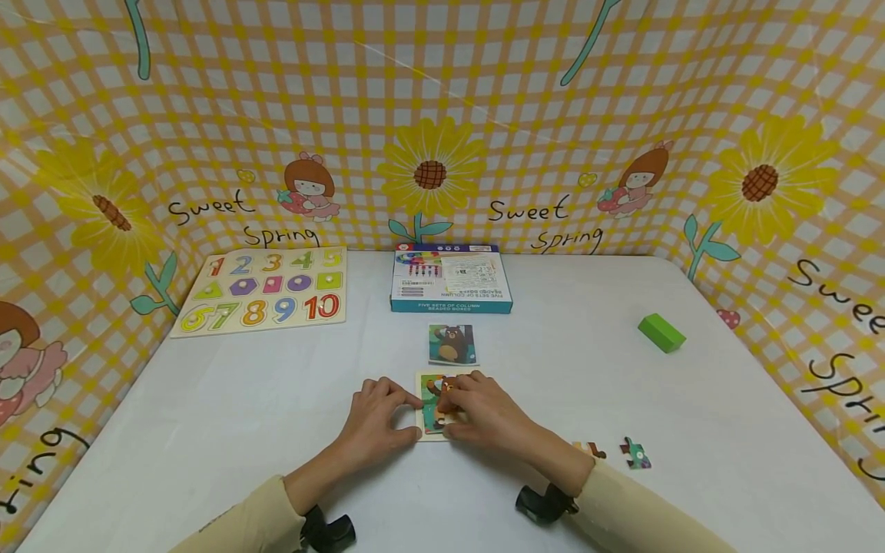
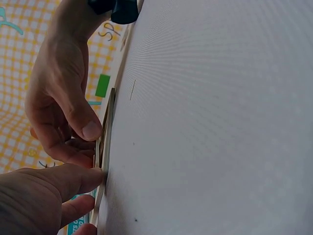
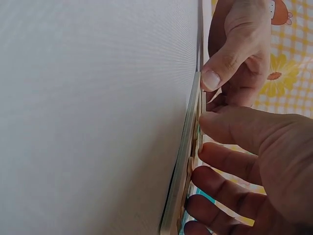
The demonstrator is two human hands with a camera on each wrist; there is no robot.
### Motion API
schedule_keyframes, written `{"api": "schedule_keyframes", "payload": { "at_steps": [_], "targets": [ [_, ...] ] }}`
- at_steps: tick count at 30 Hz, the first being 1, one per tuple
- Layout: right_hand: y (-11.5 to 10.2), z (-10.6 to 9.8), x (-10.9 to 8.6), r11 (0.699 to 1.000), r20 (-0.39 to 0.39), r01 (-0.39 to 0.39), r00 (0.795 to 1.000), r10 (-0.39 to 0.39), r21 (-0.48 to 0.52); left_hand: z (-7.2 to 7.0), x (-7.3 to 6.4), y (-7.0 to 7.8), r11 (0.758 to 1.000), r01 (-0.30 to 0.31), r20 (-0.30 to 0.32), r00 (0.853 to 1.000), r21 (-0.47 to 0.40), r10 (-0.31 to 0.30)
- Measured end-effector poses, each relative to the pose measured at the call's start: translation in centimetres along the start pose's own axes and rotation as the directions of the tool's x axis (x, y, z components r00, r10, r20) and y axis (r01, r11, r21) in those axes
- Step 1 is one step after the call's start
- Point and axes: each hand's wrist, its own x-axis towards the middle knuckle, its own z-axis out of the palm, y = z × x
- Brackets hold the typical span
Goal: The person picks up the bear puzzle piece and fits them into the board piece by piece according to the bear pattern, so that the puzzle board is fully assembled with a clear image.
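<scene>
Cream borders the puzzle board; your left hand, fingers loosely extended, braces its edge, likely against sliding, while your right hand pinches a piece.

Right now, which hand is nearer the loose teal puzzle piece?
The right hand. It is over the puzzle, left of the teal piece; the left hand is at the puzzle's left edge, farther away.

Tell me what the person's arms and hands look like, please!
The left sleeve and right sleeve are both pale beige. The left sleeve has a small dark mark. The left hand and right hand are bare, with no gloves. A black, rounded gadget shows at each wrist.
</scene>
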Motion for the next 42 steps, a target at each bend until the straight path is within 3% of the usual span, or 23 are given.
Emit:
{"api": "schedule_keyframes", "payload": {
  "at_steps": [15,42],
  "targets": [
    [-0.22,0.13,0.21,0.998,-0.008,0.012,1.000,-0.013,-0.058,0.03,0.04,0.06,1.000,0.005,0.004,1.000,0.004,-0.006],
    [0.08,0.39,0.32,1.000,-0.002,-0.002,1.000,0.002,-0.011,0.51,0.08,0.92,1.000,0.026,-0.035,0.999,0.003,-0.026]
  ]
}}
